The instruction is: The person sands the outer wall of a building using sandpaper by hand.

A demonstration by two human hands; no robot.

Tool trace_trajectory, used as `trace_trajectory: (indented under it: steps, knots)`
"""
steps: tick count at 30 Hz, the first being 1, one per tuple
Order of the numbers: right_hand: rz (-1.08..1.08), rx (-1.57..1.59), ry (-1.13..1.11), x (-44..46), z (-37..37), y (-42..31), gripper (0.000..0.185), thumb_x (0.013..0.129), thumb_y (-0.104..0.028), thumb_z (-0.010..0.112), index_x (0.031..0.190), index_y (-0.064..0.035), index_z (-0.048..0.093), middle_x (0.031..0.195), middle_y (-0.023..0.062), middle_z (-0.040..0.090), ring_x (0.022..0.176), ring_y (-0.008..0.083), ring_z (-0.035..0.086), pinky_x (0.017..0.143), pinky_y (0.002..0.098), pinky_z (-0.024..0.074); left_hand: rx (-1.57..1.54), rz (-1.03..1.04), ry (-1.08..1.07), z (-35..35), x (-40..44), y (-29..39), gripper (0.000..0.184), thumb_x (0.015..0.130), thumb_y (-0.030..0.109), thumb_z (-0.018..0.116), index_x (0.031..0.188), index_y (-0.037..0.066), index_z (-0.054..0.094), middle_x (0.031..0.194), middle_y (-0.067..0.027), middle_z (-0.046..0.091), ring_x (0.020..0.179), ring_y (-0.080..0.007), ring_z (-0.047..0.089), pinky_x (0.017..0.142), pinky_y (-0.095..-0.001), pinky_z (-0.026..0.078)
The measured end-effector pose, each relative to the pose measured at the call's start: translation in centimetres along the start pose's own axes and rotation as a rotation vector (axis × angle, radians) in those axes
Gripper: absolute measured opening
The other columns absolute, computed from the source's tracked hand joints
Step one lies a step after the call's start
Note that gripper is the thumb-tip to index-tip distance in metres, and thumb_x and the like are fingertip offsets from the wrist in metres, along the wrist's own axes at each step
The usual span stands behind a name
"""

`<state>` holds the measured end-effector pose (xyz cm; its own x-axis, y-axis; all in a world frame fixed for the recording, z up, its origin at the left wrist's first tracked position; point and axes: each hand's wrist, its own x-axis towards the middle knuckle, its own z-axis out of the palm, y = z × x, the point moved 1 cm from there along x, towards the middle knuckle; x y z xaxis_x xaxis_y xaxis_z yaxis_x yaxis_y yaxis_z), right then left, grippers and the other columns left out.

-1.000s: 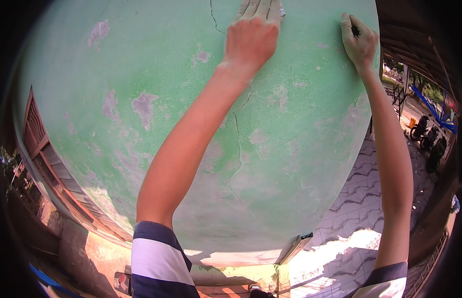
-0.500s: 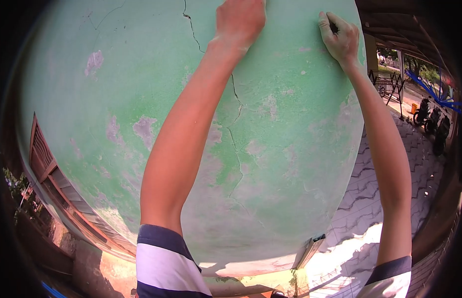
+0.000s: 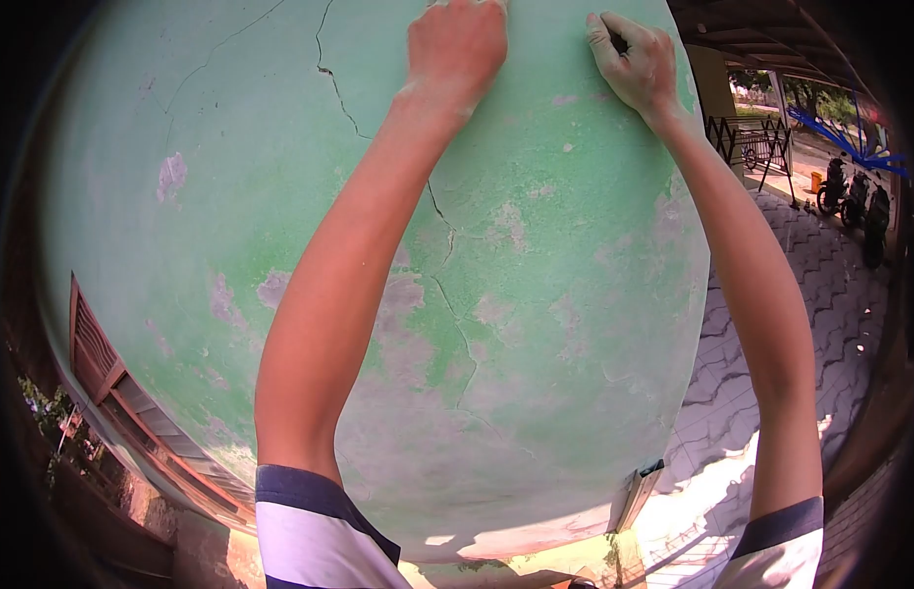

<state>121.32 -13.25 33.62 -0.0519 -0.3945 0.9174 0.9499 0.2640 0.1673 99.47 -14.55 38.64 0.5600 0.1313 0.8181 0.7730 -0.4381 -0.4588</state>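
Note:
Both arms reach up over a green wall [image 3: 555,255] with worn, pale patches and a long thin crack. My left hand [image 3: 459,49] is at the top edge of the view, its back towards me, against the wall. Its fingers are mostly cut off, so anything under them is hidden. To the right, my right hand [image 3: 639,64] rests by the wall's right edge with its fingers curled in and the thumb bent beside them. A dark gap shows between thumb and fingers, with no object visible in it.
A wooden-framed louvred window [image 3: 108,378] is at the lower left. Beyond the wall's right edge are patterned paving [image 3: 732,393], a black folding rack [image 3: 761,147], parked motorcycles [image 3: 855,201] and blue strands [image 3: 850,142]. A wooden post end [image 3: 636,496] juts out below the wall.
The view has shifted, with the wall's cracks and window now lower. Both hands appear further left and higher, and my left hand's fingers have passed out of the top of the view.

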Motion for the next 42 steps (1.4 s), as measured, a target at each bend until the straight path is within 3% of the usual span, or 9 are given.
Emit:
trace_trajectory:
  steps: [2,9,11,14,16,25,36,38,42]
  knots:
    - [0.024,-0.001,-0.019,-0.1,-0.1,-0.2,0.029,0.097,-0.026,0.063,0.081,-0.0023,0.068,0.061,0.0148,0.06,0.049,0.0283,0.057,0.051,0.0387,0.0418,0.069,0.319,0.531,4.8,-2.9,0.9,0.042,0.099,0.015,0.049,0.136,-0.003,0.056,0.142,-0.0179,0.057,0.134,-0.0321,0.053,0.109,-0.0406,0.047]
    - [-0.008,0.02,0.006,-0.2,0.0,0.0,0.029,0.097,-0.026,0.063,0.081,-0.0019,0.067,0.061,0.0152,0.058,0.048,0.0272,0.054,0.05,0.0384,0.0405,0.03,0.384,0.542,4.5,-2.3,0.0,0.044,0.096,0.011,0.051,0.137,-0.004,0.055,0.143,-0.0166,0.056,0.135,-0.0308,0.052,0.112,-0.0423,0.045]
    - [0.018,-0.001,-0.043,-0.2,-0.1,0.3,0.03,0.098,-0.026,0.063,0.081,-0.0014,0.067,0.06,0.0146,0.056,0.047,0.026,0.051,0.05,0.0375,0.0393,-0.028,-0.123,-0.247,-3.2,1.4,-0.4,0.044,0.094,0.005,0.048,0.136,-0.004,0.055,0.142,-0.0172,0.057,0.134,-0.0315,0.052,0.11,-0.0429,0.047]
    - [-0.016,0.027,-0.003,0.0,-0.2,-0.6,0.028,0.096,-0.026,0.064,0.08,-0.003,0.067,0.061,0.0142,0.059,0.051,0.0292,0.055,0.051,0.0402,0.041,-0.061,-0.056,-0.247,-3.0,1.1,0.4,0.045,0.09,0.007,0.05,0.132,-0.008,0.059,0.142,-0.0219,0.057,0.132,-0.0351,0.055,0.113,-0.0409,0.043]
    - [0.039,-0.003,-0.047,-0.1,-0.5,-0.6,0.025,0.094,-0.026,0.065,0.08,-0.0053,0.069,0.063,0.0145,0.063,0.055,0.033,0.061,0.053,0.0433,0.0439,0.078,0.326,0.542,5.0,-2.5,0.8,0.045,0.094,0.003,0.045,0.137,-0.001,0.056,0.141,-0.0159,0.059,0.133,-0.0316,0.054,0.108,-0.0433,0.048]
    - [0.056,-0.013,-0.075,0.1,-0.4,-0.6,0.028,0.095,-0.026,0.064,0.076,-0.0048,0.066,0.06,0.0153,0.06,0.053,0.0337,0.059,0.052,0.0433,0.0424,0.006,-0.144,-0.034,-3.3,3.6,-5.6,0.027,0.098,0.012,0.048,0.118,-0.003,0.06,0.124,-0.0209,0.064,0.113,-0.0358,0.063,0.08,-0.0489,0.058]
    - [0.049,-0.002,-0.036,0.0,-0.5,-0.9,0.027,0.094,-0.025,0.064,0.077,-0.0051,0.067,0.06,0.0147,0.06,0.053,0.0329,0.059,0.052,0.0421,0.0429,0.159,0.338,0.448,1.7,0.9,-5.0,0.045,0.101,0.012,0.045,0.143,-0.002,0.049,0.151,-0.0149,0.048,0.138,-0.0333,0.047,0.106,-0.0423,0.05]
    - [0.063,-0.001,-0.049,0.0,-0.4,-0.9,0.027,0.094,-0.025,0.064,0.076,-0.005,0.067,0.06,0.0146,0.06,0.053,0.0333,0.059,0.052,0.0423,0.043,0.016,-0.105,-0.169,-5.1,3.7,-3.8,0.045,0.095,0.007,0.046,0.136,-0.009,0.052,0.144,-0.0162,0.055,0.135,-0.0315,0.051,0.111,-0.0384,0.046]
    - [0.049,0.017,-0.033,-0.1,-0.6,-1.0,0.028,0.094,-0.024,0.064,0.075,-0.0044,0.065,0.063,0.0141,0.062,0.055,0.0344,0.059,0.052,0.0426,0.0435,0.029,0.321,0.366,2.1,2.5,-2.4,0.036,0.095,0.006,0.045,0.127,-0.004,0.059,0.131,-0.0188,0.062,0.124,-0.0337,0.059,0.098,-0.044,0.054]
